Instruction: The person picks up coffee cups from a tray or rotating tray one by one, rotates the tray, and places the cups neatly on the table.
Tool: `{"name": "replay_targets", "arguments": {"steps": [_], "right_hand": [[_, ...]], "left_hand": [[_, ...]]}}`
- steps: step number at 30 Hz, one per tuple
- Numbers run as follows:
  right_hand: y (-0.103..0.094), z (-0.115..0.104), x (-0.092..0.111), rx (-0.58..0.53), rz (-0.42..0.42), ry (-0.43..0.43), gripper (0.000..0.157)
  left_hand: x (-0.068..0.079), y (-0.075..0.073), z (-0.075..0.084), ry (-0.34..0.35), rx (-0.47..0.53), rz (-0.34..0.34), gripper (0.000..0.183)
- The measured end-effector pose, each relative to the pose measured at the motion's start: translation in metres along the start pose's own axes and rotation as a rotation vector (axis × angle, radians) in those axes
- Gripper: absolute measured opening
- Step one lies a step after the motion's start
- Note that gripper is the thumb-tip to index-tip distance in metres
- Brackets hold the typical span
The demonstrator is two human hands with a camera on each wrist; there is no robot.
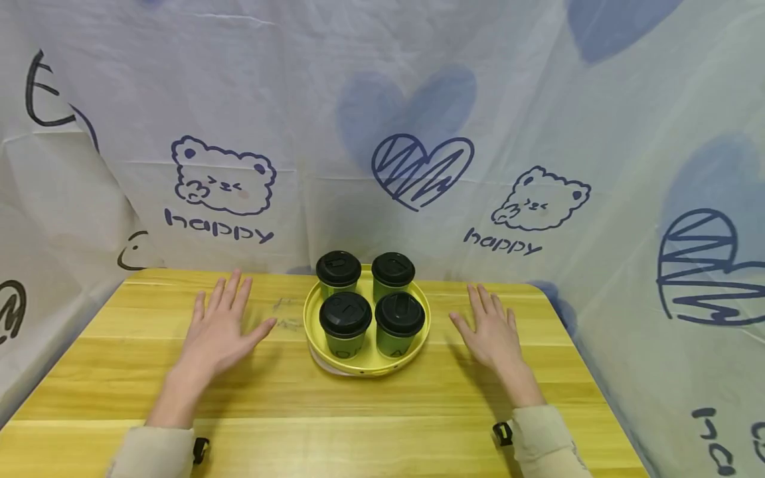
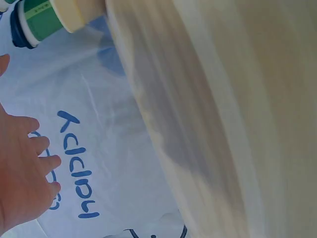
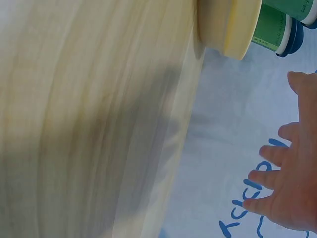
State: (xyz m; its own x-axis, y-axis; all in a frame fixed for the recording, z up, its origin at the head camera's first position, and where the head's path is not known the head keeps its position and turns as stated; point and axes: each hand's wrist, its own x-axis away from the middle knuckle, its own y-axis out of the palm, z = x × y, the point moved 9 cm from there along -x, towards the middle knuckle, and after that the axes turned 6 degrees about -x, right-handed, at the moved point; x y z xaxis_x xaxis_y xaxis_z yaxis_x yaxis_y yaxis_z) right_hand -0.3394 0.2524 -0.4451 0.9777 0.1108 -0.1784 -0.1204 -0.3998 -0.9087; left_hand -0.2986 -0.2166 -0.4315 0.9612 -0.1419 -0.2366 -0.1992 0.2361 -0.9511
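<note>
My left hand (image 1: 221, 332) hovers over the left side of the table, fingers spread and nothing held. On the opposite side, my right hand (image 1: 493, 335) is likewise raised with its fingers apart and holds nothing. Between them sits a round yellow tray (image 1: 364, 365), touched by neither hand. Several green paper cups with black lids stand upright on it: a front left cup (image 1: 345, 318), a front right cup (image 1: 399, 318), a back left cup (image 1: 338, 271) and a back right cup (image 1: 392, 271). Both wrist views catch the tray's side (image 2: 81, 10) and green cup walls (image 3: 271, 27).
The wooden table (image 1: 335, 431) has its far edge against a white cloth backdrop (image 1: 323, 99) printed with hearts, bears and "happy". More cloth hangs along the left and right sides. Something pale and flat (image 1: 325, 364) shows under the tray's front left rim.
</note>
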Motion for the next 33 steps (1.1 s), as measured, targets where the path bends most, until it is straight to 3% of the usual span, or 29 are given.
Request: {"name": "replay_targets", "arguments": {"steps": [7,15,22,33], "right_hand": [[-0.007,-0.011,-0.007,-0.038,0.087,-0.055,0.075],[-0.003,-0.018,-0.009,-0.082,0.096,-0.041,0.072],[0.003,-0.026,-0.015,-0.074,0.108,-0.082,0.068],[0.018,-0.037,-0.03,-0.07,0.081,-0.1,0.063]], "left_hand": [[-0.002,-0.01,0.017,0.013,0.051,0.084,0.101],[-0.001,-0.017,0.045,0.075,0.181,0.197,0.1],[-0.002,-0.028,0.064,0.115,0.302,0.303,0.099],[-0.01,-0.023,0.088,0.15,0.477,0.296,0.095]]}}
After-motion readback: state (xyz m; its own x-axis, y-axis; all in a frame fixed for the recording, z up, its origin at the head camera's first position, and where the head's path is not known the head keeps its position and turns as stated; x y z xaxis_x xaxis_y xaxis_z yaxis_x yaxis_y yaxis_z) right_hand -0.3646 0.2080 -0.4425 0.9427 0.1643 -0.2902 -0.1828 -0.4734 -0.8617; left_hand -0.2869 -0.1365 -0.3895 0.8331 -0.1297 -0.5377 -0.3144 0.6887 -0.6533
